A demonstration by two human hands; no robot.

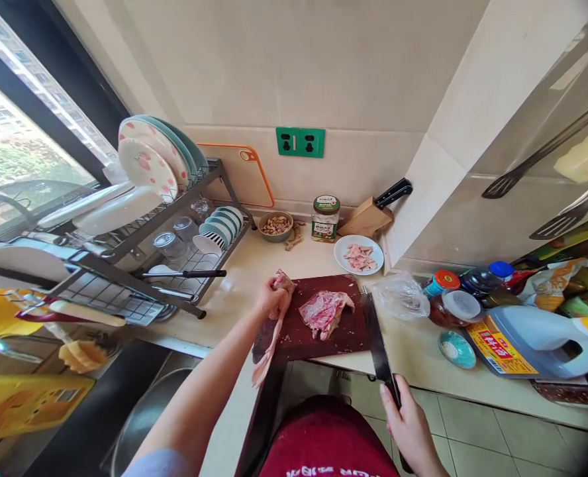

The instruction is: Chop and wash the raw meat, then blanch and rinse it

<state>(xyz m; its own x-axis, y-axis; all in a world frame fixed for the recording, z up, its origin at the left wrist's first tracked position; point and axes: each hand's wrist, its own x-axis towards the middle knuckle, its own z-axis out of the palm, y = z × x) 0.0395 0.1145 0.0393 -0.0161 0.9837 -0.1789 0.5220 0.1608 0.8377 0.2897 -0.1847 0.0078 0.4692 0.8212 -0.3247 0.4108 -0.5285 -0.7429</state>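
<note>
My left hand (271, 299) is closed around a long piece of raw poultry (270, 354) at the left edge of the dark red cutting board (294, 344). One end sticks up past my fingers, and a pale strip hangs down over the board's front left corner. In my right hand (409, 421) is the handle of a kitchen knife (377, 341). Its dark blade points away from me along the board's right edge, apart from the meat. A raw poultry carcass piece (325, 314) lies in the middle of the board, touched by neither hand.
Behind the board stand a bowl of nuts (275, 226), a lidded jar (325, 218), a knife block (366, 217) and a plate of meat pieces (359, 255). A dish rack (175, 245) is at left. A plastic bag (402, 296) and a large jug (537, 341) sit right.
</note>
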